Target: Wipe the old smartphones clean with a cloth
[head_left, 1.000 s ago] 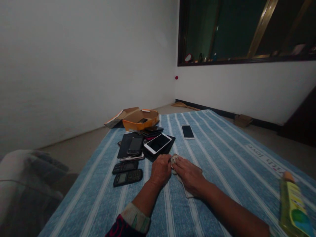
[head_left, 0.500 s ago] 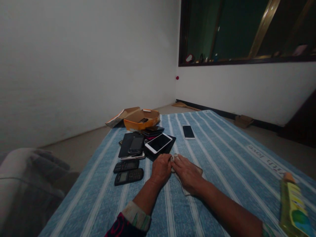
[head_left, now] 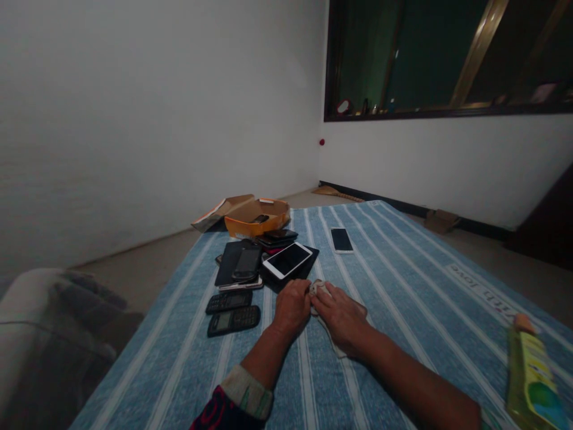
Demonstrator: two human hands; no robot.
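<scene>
My right hand (head_left: 339, 315) lies over a pale cloth (head_left: 336, 347), fingers bent and pressing it onto a flat phone-like object. Only a corner of that flat object (head_left: 362, 309) shows past the hand; the rest is covered. Beside it, my left hand (head_left: 293, 306) is closed at the object's left end, its fingertips hidden. Just beyond my hands, a white smartphone (head_left: 289, 260) rests on a black tablet-like slab (head_left: 312, 261). Two keypad phones, the nearer one (head_left: 233, 321) and the farther one (head_left: 229, 301), lie left of my left hand.
More phones, including a dark slider-like one (head_left: 247, 263), pile up at the left. Behind them stands an open orange cardboard box (head_left: 250, 228). Another white smartphone (head_left: 341, 240) lies farther back on the striped cloth cover (head_left: 398, 280). A yellow-green bottle (head_left: 532, 376) is at the right.
My right hand has shifted slightly on the cloth, showing more of the cloth near its fingertips. The left hand and the phones around have stayed in place.
</scene>
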